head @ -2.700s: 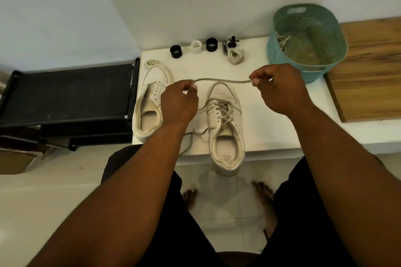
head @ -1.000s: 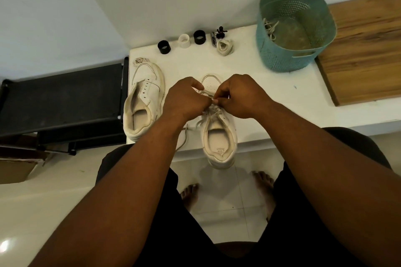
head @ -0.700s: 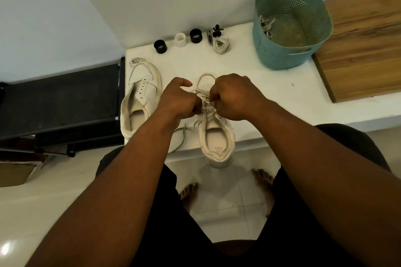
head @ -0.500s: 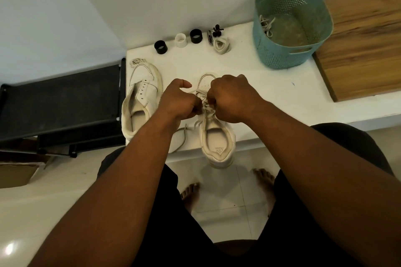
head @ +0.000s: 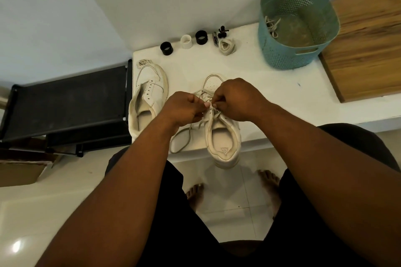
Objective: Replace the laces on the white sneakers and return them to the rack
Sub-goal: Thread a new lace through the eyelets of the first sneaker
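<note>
A white sneaker (head: 223, 136) stands on the white table (head: 249, 76), heel over the front edge, with a cream lace (head: 184, 138) partly threaded. My left hand (head: 184, 108) and my right hand (head: 236, 99) meet over its eyelets, each pinching the lace; the fingertips almost touch. A loose length of lace loops to the left of the shoe. The second sneaker (head: 147, 97), without a lace, lies at the table's left edge. A coiled lace (head: 226, 46) rests near the back. The black rack (head: 65, 102) stands to the left.
A teal perforated basket (head: 297, 26) with an old lace inside stands at the back right. Two black rings and a white one (head: 186, 41) line the back edge beside a small black figure. A wooden board (head: 368, 50) lies right. My bare feet show below.
Earlier my hands held the lace stretched apart above the shoe. They came together over the eyelets and now work the lace there, with only small finger shifts in the last second.
</note>
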Motion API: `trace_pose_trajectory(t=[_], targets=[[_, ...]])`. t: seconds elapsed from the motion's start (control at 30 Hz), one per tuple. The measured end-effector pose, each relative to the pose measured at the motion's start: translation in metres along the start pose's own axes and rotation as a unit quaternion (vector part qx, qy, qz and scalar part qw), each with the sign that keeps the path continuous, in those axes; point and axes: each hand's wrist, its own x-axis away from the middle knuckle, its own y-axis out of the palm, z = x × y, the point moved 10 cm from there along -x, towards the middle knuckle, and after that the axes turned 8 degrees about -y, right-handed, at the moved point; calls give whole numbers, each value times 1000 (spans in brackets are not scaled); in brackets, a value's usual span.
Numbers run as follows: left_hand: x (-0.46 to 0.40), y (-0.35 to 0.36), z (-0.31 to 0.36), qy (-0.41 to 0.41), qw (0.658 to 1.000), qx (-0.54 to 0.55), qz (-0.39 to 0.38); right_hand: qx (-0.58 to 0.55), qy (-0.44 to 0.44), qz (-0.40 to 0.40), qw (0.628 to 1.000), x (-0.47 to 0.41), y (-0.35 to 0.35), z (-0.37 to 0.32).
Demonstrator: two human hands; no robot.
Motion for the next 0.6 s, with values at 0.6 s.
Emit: trace_pose_trajectory(t=[0.6], targets=[[32,-32,48,214,945,-201,145,-65,95,5,993,46,13,12]])
